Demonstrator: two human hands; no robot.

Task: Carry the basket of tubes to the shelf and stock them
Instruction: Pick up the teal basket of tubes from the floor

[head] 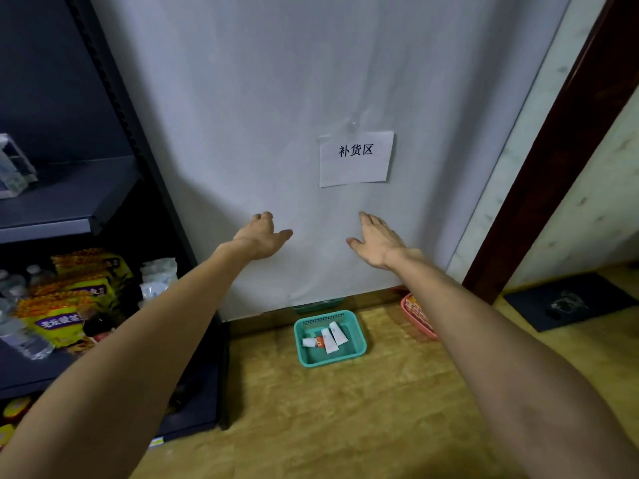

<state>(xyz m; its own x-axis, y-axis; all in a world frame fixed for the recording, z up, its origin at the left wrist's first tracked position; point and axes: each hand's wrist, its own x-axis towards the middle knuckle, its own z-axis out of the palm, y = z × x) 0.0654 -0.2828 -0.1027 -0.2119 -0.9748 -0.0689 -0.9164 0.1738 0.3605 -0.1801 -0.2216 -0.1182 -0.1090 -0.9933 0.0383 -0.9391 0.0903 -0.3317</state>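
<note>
A teal plastic basket (pixel 358 340) sits on the wooden floor against the white wall. Inside it lie three tubes (pixel 330 337), white with some orange. My left hand (pixel 261 236) and my right hand (pixel 375 240) are stretched out in front of me, well above the basket, both with fingers apart and holding nothing. The dark metal shelf (pixel 69 205) stands at the left.
A pink basket (pixel 416 318), partly hidden by my right forearm, is on the floor to the right. The shelf's lower level holds yellow snack bags (pixel 69 305) and water bottles (pixel 24 337). A paper sign (pixel 356 159) hangs on the wall. A dark mat (pixel 570 300) lies by the doorway.
</note>
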